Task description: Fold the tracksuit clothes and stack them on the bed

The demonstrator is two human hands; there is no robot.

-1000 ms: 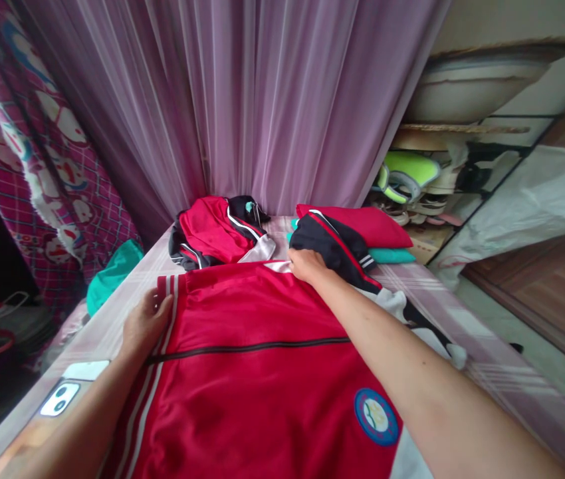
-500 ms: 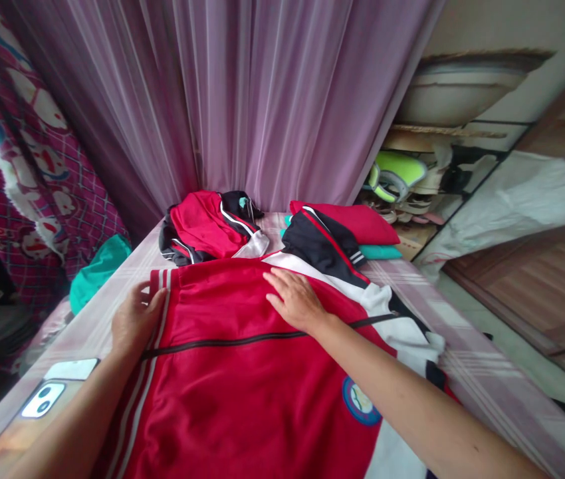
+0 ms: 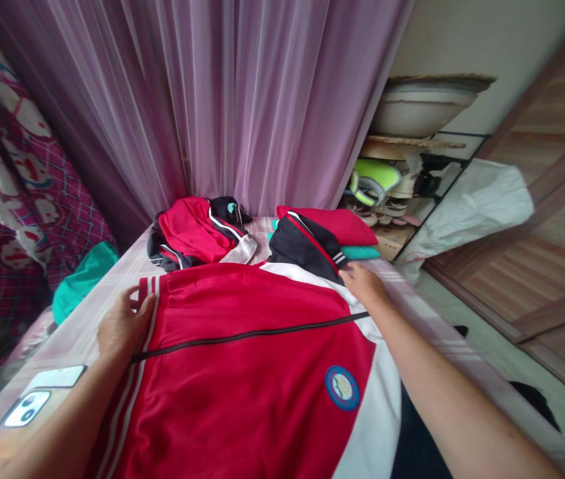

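Observation:
A red jacket [image 3: 242,386] with white panels, a dark zip and a round blue badge lies spread over the table. My left hand [image 3: 121,324] grips its striped hem at the left, thumb on top. At the collar end, my right hand [image 3: 363,285] has its fingers closed on the white part of the jacket, beside a black sleeve. Behind the jacket are a crumpled red and black garment [image 3: 195,229] and, to its right, a folded red garment [image 3: 349,225] on a teal one [image 3: 361,253].
A phone [image 3: 28,409] lies on the checked table [image 3: 462,372] by my left forearm. Teal cloth [image 3: 83,279] hangs at the left edge. Purple curtains [image 3: 262,100] stand behind; a rack with a basin [image 3: 422,110] is at the right.
My right hand has moved right, from the middle of the jacket to its collar end, and closed there. The collar end looks flatter. The view has shifted slightly; my left hand keeps its hold.

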